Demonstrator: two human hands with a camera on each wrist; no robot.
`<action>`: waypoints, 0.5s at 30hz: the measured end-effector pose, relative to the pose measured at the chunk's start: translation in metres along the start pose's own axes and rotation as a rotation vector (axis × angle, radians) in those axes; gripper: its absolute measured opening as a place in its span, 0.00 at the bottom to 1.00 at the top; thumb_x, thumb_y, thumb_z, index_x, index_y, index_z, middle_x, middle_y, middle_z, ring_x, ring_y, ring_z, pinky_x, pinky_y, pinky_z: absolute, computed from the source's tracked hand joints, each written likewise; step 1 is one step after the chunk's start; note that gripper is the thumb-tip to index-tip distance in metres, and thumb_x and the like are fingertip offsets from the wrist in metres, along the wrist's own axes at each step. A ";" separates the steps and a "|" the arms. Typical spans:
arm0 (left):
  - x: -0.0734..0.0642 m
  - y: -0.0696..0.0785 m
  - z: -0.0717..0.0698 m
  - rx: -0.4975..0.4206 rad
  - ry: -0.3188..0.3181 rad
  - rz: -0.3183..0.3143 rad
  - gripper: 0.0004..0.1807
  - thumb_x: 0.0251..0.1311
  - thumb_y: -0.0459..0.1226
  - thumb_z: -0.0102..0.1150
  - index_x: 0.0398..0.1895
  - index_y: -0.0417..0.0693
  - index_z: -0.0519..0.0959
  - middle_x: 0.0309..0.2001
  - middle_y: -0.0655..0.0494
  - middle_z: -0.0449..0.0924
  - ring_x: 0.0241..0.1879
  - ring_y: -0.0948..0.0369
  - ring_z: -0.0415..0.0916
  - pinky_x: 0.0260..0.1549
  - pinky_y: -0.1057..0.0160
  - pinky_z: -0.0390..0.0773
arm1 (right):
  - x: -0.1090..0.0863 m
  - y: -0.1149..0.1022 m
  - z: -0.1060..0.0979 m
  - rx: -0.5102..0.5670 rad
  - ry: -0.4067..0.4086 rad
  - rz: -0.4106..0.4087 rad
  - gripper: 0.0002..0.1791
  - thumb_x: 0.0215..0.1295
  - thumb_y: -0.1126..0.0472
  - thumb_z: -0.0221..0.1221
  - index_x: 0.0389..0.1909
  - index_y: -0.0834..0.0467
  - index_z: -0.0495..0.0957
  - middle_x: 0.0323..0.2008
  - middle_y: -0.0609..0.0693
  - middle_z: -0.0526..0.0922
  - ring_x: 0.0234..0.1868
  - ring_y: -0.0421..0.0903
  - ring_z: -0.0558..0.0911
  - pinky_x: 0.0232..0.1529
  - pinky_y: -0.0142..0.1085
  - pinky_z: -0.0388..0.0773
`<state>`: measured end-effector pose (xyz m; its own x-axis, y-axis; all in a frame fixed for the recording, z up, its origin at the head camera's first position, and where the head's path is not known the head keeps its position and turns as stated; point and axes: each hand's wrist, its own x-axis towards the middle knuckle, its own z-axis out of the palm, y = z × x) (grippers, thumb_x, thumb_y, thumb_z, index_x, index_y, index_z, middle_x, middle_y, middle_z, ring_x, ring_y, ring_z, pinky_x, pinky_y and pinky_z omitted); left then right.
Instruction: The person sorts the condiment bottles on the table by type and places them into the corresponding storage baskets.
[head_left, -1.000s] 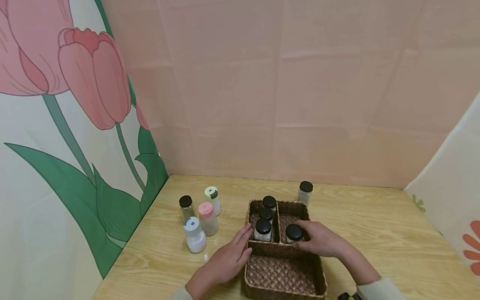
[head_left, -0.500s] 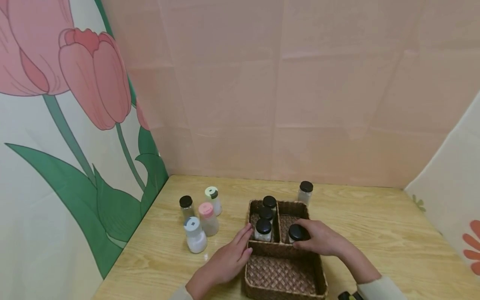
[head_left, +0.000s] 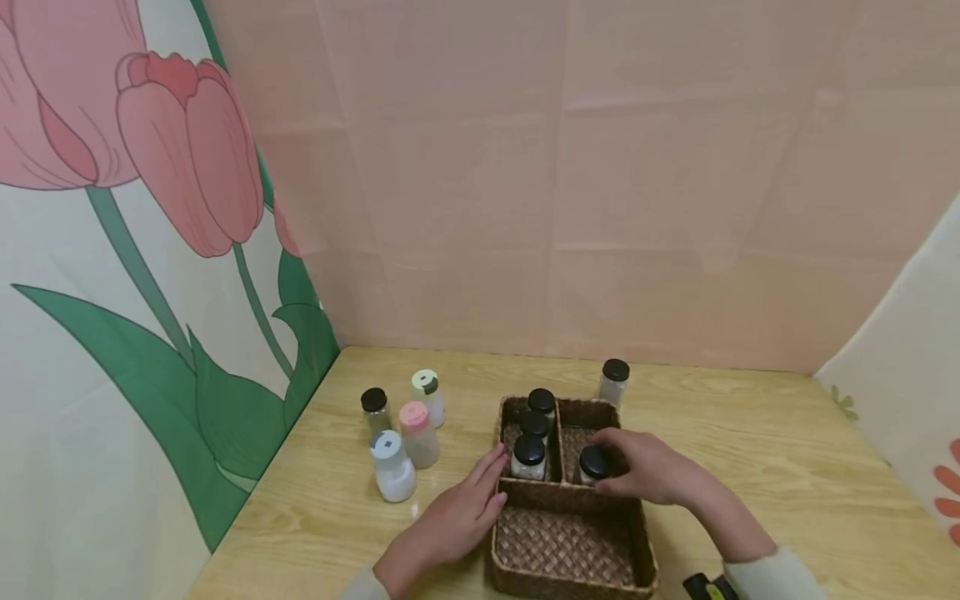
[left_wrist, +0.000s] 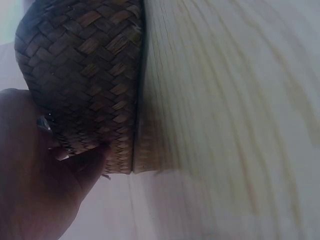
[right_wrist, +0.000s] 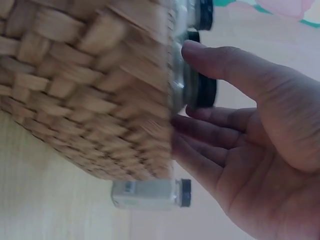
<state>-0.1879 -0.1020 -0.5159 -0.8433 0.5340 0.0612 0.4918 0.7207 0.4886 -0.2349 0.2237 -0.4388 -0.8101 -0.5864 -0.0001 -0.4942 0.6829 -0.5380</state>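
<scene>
A wicker basket (head_left: 570, 497) with compartments stands on the wooden table. My left hand (head_left: 457, 517) rests its extended fingers against the basket's left side; in the left wrist view the thumb (left_wrist: 92, 165) lies along the weave. In the back right compartment stands a glass jar with a black lid (head_left: 595, 461). Around that jar spread the thumb and fingers of my right hand (head_left: 652, 471), loosely bent, with a gap between lid and palm. The right wrist view shows the thumb (right_wrist: 220, 60) overlapping the jar (right_wrist: 205, 90). Black-lidded jars (head_left: 528, 454) line the back left compartment.
Left of the basket stand a white shaker (head_left: 393, 471), a pink-lidded shaker (head_left: 418, 437), a green-lidded shaker (head_left: 429, 400) and a black-lidded jar (head_left: 375, 412). Another black-lidded jar (head_left: 613, 383) is behind the basket. A dark object (head_left: 705, 587) sits by the right sleeve.
The jar at my right hand shifted right against the fingers, then back slightly left. My right hand has moved a little right, with the grasp loosened. My left hand stays put.
</scene>
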 end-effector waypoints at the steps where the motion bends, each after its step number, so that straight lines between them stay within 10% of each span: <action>1: 0.000 0.000 0.000 -0.001 0.000 0.000 0.33 0.81 0.54 0.23 0.83 0.58 0.41 0.83 0.59 0.35 0.76 0.53 0.58 0.68 0.49 0.70 | -0.002 0.000 -0.003 0.008 0.006 -0.005 0.36 0.57 0.46 0.73 0.60 0.63 0.74 0.48 0.53 0.84 0.45 0.51 0.84 0.42 0.44 0.83; 15: 0.001 0.000 0.000 -0.006 -0.006 0.002 0.32 0.81 0.53 0.24 0.83 0.59 0.41 0.83 0.59 0.35 0.75 0.53 0.59 0.68 0.49 0.71 | -0.019 0.020 -0.027 0.028 0.151 0.107 0.37 0.69 0.47 0.64 0.68 0.68 0.68 0.62 0.70 0.75 0.56 0.66 0.81 0.49 0.55 0.83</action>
<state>-0.1882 -0.1014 -0.5159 -0.8410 0.5380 0.0566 0.4919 0.7169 0.4940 -0.2377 0.2602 -0.4261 -0.8966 -0.4377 0.0671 -0.3958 0.7242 -0.5646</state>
